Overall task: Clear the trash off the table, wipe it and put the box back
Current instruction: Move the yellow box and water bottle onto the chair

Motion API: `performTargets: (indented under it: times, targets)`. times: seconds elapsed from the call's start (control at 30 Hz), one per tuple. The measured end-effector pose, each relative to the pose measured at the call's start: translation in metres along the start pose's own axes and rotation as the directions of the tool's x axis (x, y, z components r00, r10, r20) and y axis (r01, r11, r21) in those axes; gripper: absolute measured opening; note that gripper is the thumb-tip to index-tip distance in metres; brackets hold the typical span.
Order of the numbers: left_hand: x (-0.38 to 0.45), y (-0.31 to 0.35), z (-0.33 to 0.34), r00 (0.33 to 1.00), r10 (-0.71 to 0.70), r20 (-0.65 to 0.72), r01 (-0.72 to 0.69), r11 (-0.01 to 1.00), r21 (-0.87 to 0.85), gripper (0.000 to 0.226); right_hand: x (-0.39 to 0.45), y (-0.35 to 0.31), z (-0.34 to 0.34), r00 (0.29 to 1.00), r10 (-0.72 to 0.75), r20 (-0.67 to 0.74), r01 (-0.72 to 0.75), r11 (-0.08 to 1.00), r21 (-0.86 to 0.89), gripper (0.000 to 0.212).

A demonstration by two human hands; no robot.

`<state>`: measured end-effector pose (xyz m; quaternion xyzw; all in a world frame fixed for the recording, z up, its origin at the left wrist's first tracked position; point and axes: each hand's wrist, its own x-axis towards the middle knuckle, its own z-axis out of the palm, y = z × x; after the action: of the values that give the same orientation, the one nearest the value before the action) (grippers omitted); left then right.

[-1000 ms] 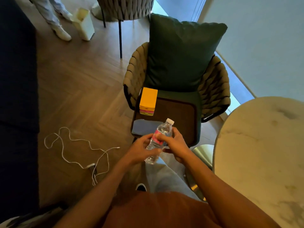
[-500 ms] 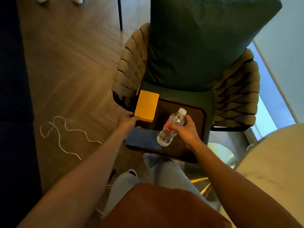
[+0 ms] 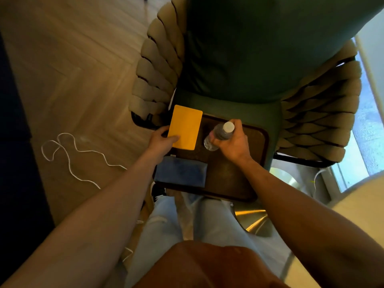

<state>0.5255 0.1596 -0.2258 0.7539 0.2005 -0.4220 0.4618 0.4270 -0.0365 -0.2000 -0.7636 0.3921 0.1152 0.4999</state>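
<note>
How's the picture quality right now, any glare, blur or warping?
Head view: dim, warm light, brightest at the window on the right; a glint on the gold table base; wide-angle bending stretches the forearms and chair; the yellow box and bottle read clearly, edges slightly soft.

yellow box (image 3: 185, 126), blue cloth (image 3: 180, 172), brown tray (image 3: 228, 179)

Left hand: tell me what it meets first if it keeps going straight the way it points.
The left hand already touches the yellow box at its near left corner. Beyond that lies the chair's green seat cushion, though depth is unclear.
</note>
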Motion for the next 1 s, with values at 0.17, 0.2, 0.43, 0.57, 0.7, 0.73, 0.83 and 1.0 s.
performTargets:
  times: [0.17, 0.2, 0.43, 0.57, 0.7, 0.73, 0.83, 1.0]
  targets:
    - [0.003, -0.006, -0.003, 0.998, 0.065, 0.004, -0.065, 0.997, 0.044, 0.054, 0.015, -0.004, 0.009, 0.997, -0.021, -0.071, 0.018, 0.999, -0.049, 0.055]
    - [0.002, -0.006, -0.003, 0.997, 0.073, -0.004, -0.072, 0.996, 0.053, 0.054, 0.018, -0.005, 0.011, 0.996, -0.019, -0.082, 0.014, 0.998, -0.056, 0.055]
    - [0.0, -0.008, -0.003, 0.998, 0.071, 0.002, -0.071, 0.997, 0.017, 0.053, 0.032, -0.008, 0.028, 0.995, 0.008, -0.1, -0.015, 0.997, -0.069, 0.059]
    - [0.0, -0.007, -0.001, 0.998, 0.058, 0.009, -0.058, 0.998, 0.019, 0.053, 0.035, -0.01, 0.037, 0.996, -0.026, -0.08, 0.02, 0.997, -0.079, 0.059]
    - [0.001, -0.012, -0.005, 0.998, 0.065, 0.017, -0.065, 0.998, -0.025, 0.05, 0.036, -0.013, 0.043, 0.997, -0.012, -0.072, 0.009, 0.999, -0.031, 0.063]
    - [0.0, -0.015, -0.007, 0.999, 0.047, 0.01, -0.046, 0.995, -0.088, 0.045, 0.037, -0.013, 0.043, 0.998, -0.005, -0.07, 0.005, 1.0, -0.011, 0.068]
    - [-0.002, -0.029, -0.011, 0.996, -0.084, -0.023, 0.072, 0.944, -0.321, 0.028, 0.032, -0.004, 0.04, 0.999, 0.015, -0.049, -0.016, 1.0, -0.018, 0.09]
    - [0.004, -0.065, -0.016, 0.938, -0.334, -0.087, 0.305, 0.92, -0.247, 0.029, 0.004, 0.028, 0.049, 0.987, 0.157, -0.017, -0.158, 0.974, -0.16, 0.078]
